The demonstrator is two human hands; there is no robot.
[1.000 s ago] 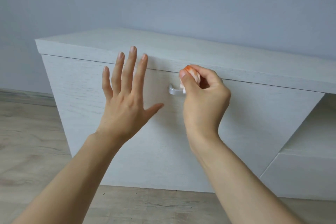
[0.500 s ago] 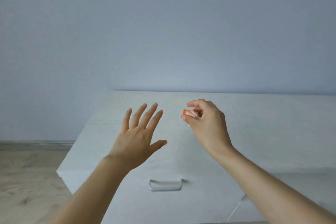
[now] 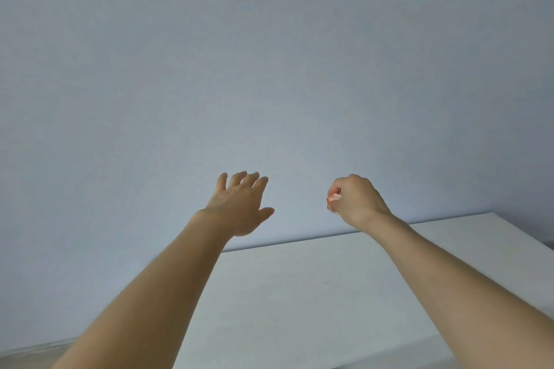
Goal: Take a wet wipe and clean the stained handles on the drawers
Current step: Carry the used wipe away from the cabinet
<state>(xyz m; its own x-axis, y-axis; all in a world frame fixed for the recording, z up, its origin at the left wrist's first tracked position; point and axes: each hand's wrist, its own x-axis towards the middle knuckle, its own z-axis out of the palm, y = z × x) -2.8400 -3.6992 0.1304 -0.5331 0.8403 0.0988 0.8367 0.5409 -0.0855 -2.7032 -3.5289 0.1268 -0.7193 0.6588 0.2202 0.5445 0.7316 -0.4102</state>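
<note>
Holding both hands up over the white drawer unit [image 3: 329,293], I see only its top.

Above its back left edge my left hand [image 3: 239,207] is spread, holding nothing; right of it, my right hand [image 3: 356,204] is fisted round the orange-stained wet wipe [image 3: 333,197], mostly hidden, its direction unclear; the handles are out of view.

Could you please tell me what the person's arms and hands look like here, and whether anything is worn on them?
Both forearms are bare up to the frame edge: no sleeves, gloves, watch or bracelets show. The left hand and right hand show no rings on the parts facing the camera. Orange-red staining marks the right fingertips.
</note>
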